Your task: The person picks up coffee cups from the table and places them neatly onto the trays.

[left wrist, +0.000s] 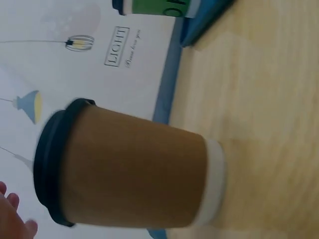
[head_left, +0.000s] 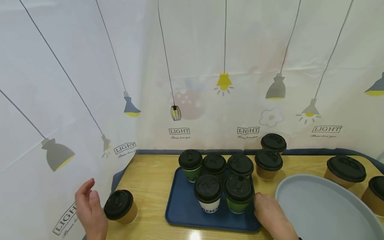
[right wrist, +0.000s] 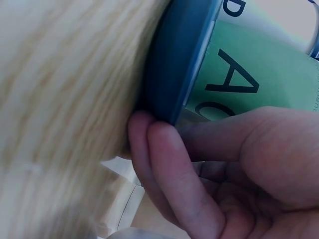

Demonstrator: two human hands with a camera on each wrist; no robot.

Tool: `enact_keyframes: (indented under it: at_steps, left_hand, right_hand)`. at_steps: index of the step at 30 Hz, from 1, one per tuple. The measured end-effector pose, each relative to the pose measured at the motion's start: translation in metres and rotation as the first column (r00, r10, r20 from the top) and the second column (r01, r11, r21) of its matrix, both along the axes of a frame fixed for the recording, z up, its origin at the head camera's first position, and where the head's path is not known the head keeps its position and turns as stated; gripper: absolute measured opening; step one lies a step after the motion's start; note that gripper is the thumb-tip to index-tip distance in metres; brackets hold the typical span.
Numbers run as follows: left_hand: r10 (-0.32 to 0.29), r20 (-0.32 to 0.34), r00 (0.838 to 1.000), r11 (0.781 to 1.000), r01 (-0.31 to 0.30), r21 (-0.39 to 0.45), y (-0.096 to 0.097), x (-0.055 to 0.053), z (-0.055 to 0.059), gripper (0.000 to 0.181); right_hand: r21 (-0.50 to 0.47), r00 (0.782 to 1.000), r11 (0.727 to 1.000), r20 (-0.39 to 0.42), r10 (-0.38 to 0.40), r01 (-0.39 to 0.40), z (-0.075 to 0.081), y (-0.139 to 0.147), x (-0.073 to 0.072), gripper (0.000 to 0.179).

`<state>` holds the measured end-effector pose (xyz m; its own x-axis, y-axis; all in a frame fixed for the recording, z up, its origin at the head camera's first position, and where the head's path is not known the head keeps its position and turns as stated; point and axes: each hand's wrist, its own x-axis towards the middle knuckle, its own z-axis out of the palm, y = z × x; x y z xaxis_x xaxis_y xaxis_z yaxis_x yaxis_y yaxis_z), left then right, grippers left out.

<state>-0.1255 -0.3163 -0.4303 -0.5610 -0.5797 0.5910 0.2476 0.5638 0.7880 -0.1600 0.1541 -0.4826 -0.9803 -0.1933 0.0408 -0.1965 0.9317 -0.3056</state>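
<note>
A blue tray (head_left: 181,208) bears several lidded paper cups, among them a white cup (head_left: 209,207), a front green cup (head_left: 237,205) and a rear green cup (head_left: 192,174). My right hand (head_left: 270,211) grips the tray's right edge; in the right wrist view, fingers (right wrist: 172,159) are at the outside of the rim and the thumb lies over it. To the left of the tray, a brown cup (head_left: 127,213) with a black lid stands upright on the table. My left hand (head_left: 91,210) is raised beside this cup, fingers loosely bent, holding nothing.
A round grey tray (head_left: 324,210) lies right of the blue one. Brown lidded cups stand around it, one behind (head_left: 345,171) and another at the right edge (head_left: 375,196). Two more cups, the nearer one (head_left: 268,168), stand behind the blue tray's right corner. A printed curtain (head_left: 198,50) borders the wooden table.
</note>
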Motion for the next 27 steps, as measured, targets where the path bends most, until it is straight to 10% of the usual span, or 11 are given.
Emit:
enact_keyframes:
  at_steps: [4, 12, 20, 27]
  left_hand:
    - [-0.134, 0.119, 0.984, 0.990, 0.129, 0.049, -0.007, 0.005, -0.008, 0.045]
    - [-0.420, 0.244, 0.874, 0.892, 0.447, -0.067, -0.028, 0.013, -0.024, 0.064]
    - [-0.473, 0.312, 0.824, 0.851, 0.519, -0.080, -0.037, 0.014, -0.047, 0.111]
    - [-0.401, 0.445, 0.801, 0.833, 0.521, -0.187, -0.037, 0.007, -0.060, 0.136]
  right_hand:
    - [0.000, 1.000, 1.000, -0.007, -0.002, 0.002, -0.002, -0.002, 0.001, 0.015]
    - [0.015, 1.000, 1.000, -0.022, -0.008, 0.008, -0.002, -0.004, -0.001, 0.015]
    - [0.014, 1.000, 1.000, -0.016, -0.006, 0.006, -0.001, -0.003, 0.001, 0.014]
    - [0.006, 1.000, 1.000, -0.026, -0.007, 0.007, -0.002, -0.003, 0.000, 0.015]
